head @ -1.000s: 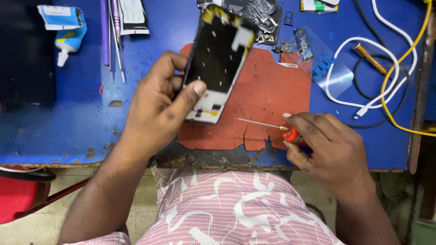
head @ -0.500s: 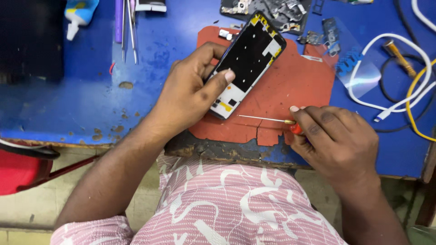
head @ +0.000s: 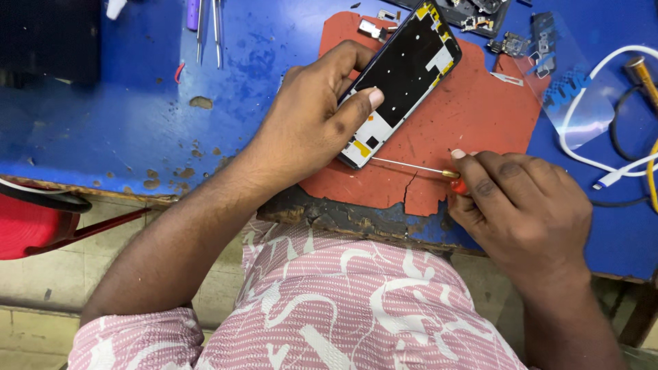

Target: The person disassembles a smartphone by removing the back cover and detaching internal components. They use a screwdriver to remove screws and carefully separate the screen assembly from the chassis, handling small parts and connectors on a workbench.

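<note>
An opened phone frame (head: 406, 75), black inside with white and yellow parts at its ends, lies tilted on a red work mat (head: 473, 130). My left hand (head: 312, 123) grips its lower left end, thumb pressed on the white part. My right hand (head: 524, 205) holds a thin screwdriver (head: 415, 166) with a red handle. Its metal tip points left and touches the phone's bottom edge.
The mat sits on a worn blue table (head: 137, 130) with a chipped front edge. Small phone parts (head: 480, 17) lie at the top, tweezers (head: 209, 27) at the upper left. A clear film (head: 572, 103), white cable (head: 617, 171) and yellow wire are at the right. A red stool (head: 34, 226) stands lower left.
The view has shifted, so the phone and hands sit further right and higher. My left hand keeps its grip on the phone. The screwdriver tip has come closer to the phone's bottom edge.
</note>
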